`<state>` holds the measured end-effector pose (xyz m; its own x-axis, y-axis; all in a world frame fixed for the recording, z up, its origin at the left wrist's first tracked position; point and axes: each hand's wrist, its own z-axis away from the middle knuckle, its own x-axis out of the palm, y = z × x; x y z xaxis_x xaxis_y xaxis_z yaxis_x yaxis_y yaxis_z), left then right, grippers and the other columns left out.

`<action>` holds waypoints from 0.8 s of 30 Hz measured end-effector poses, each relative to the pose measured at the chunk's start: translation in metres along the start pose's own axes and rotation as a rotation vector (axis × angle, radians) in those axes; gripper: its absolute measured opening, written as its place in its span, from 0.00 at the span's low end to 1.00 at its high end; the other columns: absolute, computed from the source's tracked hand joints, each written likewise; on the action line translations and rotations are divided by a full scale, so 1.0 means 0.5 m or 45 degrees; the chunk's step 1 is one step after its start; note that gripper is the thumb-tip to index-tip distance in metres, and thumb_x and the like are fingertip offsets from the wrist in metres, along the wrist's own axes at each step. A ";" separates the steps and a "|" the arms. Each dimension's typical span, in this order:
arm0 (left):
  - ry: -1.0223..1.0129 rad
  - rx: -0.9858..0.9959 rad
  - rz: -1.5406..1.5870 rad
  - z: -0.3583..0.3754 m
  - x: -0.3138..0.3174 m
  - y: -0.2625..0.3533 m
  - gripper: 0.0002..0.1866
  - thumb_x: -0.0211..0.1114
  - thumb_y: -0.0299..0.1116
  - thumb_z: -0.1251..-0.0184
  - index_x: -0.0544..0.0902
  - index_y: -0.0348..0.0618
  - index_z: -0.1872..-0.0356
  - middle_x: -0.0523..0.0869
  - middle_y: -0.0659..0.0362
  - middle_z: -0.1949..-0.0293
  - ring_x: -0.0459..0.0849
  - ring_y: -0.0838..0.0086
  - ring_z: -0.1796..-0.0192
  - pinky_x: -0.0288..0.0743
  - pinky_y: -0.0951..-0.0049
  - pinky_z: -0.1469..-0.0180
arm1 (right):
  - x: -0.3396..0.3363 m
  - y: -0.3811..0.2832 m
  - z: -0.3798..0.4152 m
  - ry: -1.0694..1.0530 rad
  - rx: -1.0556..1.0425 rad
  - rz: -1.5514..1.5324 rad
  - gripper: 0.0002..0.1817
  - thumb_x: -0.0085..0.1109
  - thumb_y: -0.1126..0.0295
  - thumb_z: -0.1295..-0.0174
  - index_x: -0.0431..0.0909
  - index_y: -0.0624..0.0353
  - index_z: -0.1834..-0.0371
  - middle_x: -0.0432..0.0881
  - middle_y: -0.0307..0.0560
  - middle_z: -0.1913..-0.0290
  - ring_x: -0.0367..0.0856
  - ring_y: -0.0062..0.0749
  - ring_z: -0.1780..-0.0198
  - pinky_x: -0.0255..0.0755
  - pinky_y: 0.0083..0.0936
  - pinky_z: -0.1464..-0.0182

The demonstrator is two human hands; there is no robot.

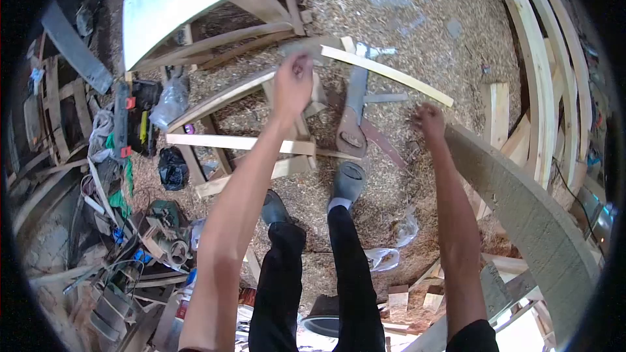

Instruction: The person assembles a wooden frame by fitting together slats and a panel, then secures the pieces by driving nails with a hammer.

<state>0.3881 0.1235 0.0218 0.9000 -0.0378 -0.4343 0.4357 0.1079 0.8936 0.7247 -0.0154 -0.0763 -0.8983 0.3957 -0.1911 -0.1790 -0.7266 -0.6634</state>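
My left hand (pixel 295 85) is raised over the wooden frame (pixel 231 145); its fingers look curled, but blur hides whether they hold anything. To its right, a thin pale wooden strip (pixel 388 73) slants down to the right, and I cannot tell whether it touches the ground. Just below the strip's right end is my right hand (pixel 429 120), with loosely bent fingers apart and nothing visible in them. Between the hands, a handsaw (pixel 355 98) lies on the shavings, its handle near my shoe (pixel 349 181).
A white-topped wooden piece (pixel 179 6) stands at the upper left. Long curved boards (pixel 538 72) line the right side, and a wide curved plank (pixel 528 202) runs beside my right arm. Tools and scrap (pixel 166 234) crowd the left. A black bucket (pixel 323 318) sits behind my feet.
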 end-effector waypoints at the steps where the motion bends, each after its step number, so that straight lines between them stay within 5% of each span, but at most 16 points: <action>1: 0.042 -0.080 -0.009 0.033 -0.056 0.009 0.13 0.58 0.30 0.34 0.80 0.34 0.52 0.85 0.49 0.62 0.84 0.68 0.59 0.75 0.69 0.54 | 0.039 -0.002 0.028 -0.121 -0.096 0.136 0.19 0.55 0.69 0.34 0.70 0.60 0.41 0.81 0.47 0.63 0.80 0.26 0.68 0.76 0.24 0.72; 4: 0.324 -0.098 -0.190 0.127 -0.242 -0.051 0.10 0.57 0.30 0.32 0.81 0.34 0.56 0.84 0.51 0.63 0.81 0.68 0.60 0.73 0.68 0.53 | 0.167 -0.029 0.162 -0.510 -0.058 0.252 0.14 0.57 0.65 0.34 0.76 0.60 0.49 0.80 0.41 0.65 0.78 0.23 0.65 0.75 0.22 0.69; 6: 0.562 -0.418 -0.466 0.172 -0.373 -0.048 0.10 0.58 0.30 0.32 0.80 0.34 0.58 0.83 0.52 0.66 0.79 0.67 0.65 0.73 0.66 0.57 | 0.275 -0.060 0.267 -0.613 0.034 0.324 0.15 0.59 0.65 0.35 0.77 0.61 0.50 0.81 0.44 0.65 0.78 0.22 0.67 0.74 0.22 0.71; 9: 0.967 -0.722 -0.550 0.241 -0.543 -0.311 0.21 0.66 0.44 0.38 0.79 0.31 0.58 0.84 0.49 0.64 0.82 0.62 0.62 0.74 0.63 0.56 | 0.368 -0.047 0.352 -0.654 -0.020 0.431 0.14 0.62 0.66 0.37 0.78 0.63 0.53 0.81 0.41 0.69 0.77 0.20 0.69 0.73 0.22 0.70; 12: 0.785 -1.024 -0.442 0.261 -0.622 -0.384 0.30 0.65 0.52 0.38 0.75 0.29 0.55 0.82 0.50 0.60 0.78 0.67 0.58 0.70 0.68 0.52 | 0.392 0.067 0.324 -0.631 -0.402 0.362 0.12 0.62 0.69 0.39 0.79 0.63 0.55 0.78 0.36 0.75 0.74 0.18 0.75 0.71 0.21 0.71; 15: 0.553 -1.089 0.072 0.227 -0.649 -0.399 0.34 0.66 0.54 0.39 0.75 0.28 0.47 0.81 0.55 0.57 0.77 0.72 0.57 0.70 0.69 0.52 | 0.413 0.006 0.374 -0.460 -0.320 0.510 0.13 0.62 0.68 0.39 0.79 0.64 0.55 0.77 0.35 0.74 0.72 0.17 0.75 0.69 0.19 0.73; 17: 0.492 -0.943 0.488 0.209 -0.643 -0.388 0.32 0.65 0.54 0.38 0.76 0.29 0.50 0.81 0.57 0.56 0.77 0.74 0.58 0.70 0.71 0.52 | 0.422 0.001 0.367 -0.419 -0.269 0.542 0.14 0.62 0.67 0.38 0.79 0.64 0.54 0.77 0.35 0.74 0.72 0.17 0.76 0.68 0.18 0.74; 18: 0.509 -1.024 0.333 0.200 -0.645 -0.393 0.29 0.67 0.51 0.38 0.76 0.33 0.49 0.81 0.58 0.59 0.77 0.76 0.62 0.70 0.74 0.56 | 0.427 0.003 0.369 -0.376 -0.205 0.548 0.15 0.61 0.67 0.38 0.79 0.65 0.53 0.77 0.35 0.73 0.71 0.17 0.76 0.68 0.18 0.74; 21: 0.769 -1.029 0.675 0.188 -0.623 -0.414 0.22 0.72 0.40 0.42 0.75 0.40 0.52 0.78 0.65 0.70 0.73 0.81 0.68 0.65 0.76 0.68 | 0.455 -0.016 0.396 -0.242 -0.080 0.404 0.13 0.59 0.66 0.36 0.77 0.62 0.52 0.79 0.35 0.68 0.73 0.16 0.70 0.70 0.17 0.68; 24: 0.556 -1.000 0.737 0.219 -0.645 -0.408 0.18 0.69 0.38 0.43 0.75 0.42 0.55 0.77 0.65 0.71 0.72 0.80 0.69 0.65 0.77 0.67 | 0.436 0.017 0.359 -0.243 -0.089 0.332 0.14 0.58 0.66 0.35 0.77 0.61 0.50 0.80 0.37 0.65 0.75 0.20 0.68 0.71 0.19 0.65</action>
<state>0.0103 0.0046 -0.0078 0.8168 0.5665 -0.1094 -0.3273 0.6112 0.7206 0.4552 -0.0364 0.0064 -0.9705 0.0842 -0.2259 0.0887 -0.7465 -0.6594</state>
